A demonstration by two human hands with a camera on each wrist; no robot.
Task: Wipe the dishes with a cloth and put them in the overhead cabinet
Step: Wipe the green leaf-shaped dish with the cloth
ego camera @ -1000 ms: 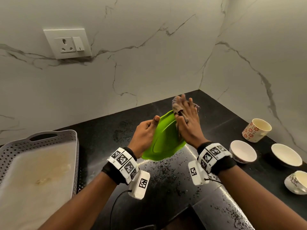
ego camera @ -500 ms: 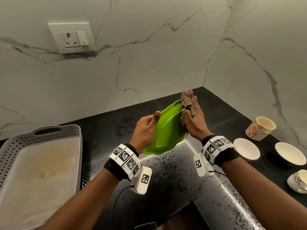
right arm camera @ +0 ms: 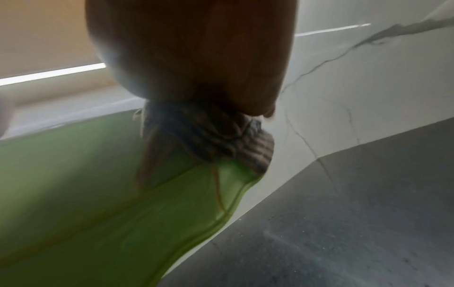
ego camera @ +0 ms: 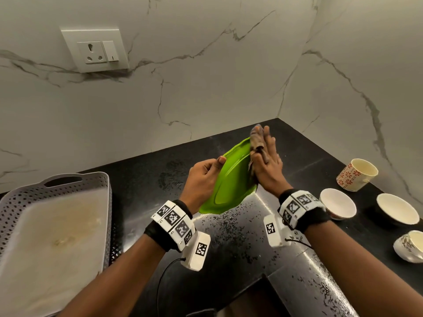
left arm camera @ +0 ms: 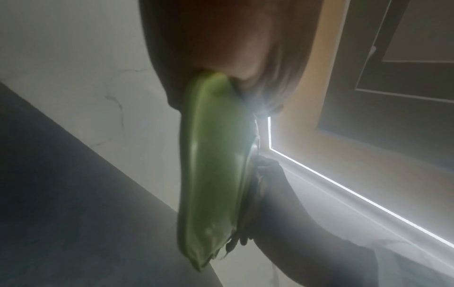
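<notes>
Wiping is under way on one glossy green plastic plate (ego camera: 231, 179), held tilted on edge above the black speckled stone worktop (ego camera: 240, 248). The left hand (ego camera: 202, 179) grips the plate's rim, thumb over the edge. The right hand (ego camera: 266, 165), fingers straight, presses a bunched brown ribbed cloth (ego camera: 255, 139) against the plate's far face. Judged progress: early; nothing visibly stored, and the overhead cabinet does not appear in the head view. Right of the plate stand four unwiped pieces: one floral cup (ego camera: 357, 175), two white bowls (ego camera: 337, 203) (ego camera: 397, 211), one patterned cup (ego camera: 409, 248). Left of the plate: one grey perforated tray (ego camera: 75, 183).
</notes>
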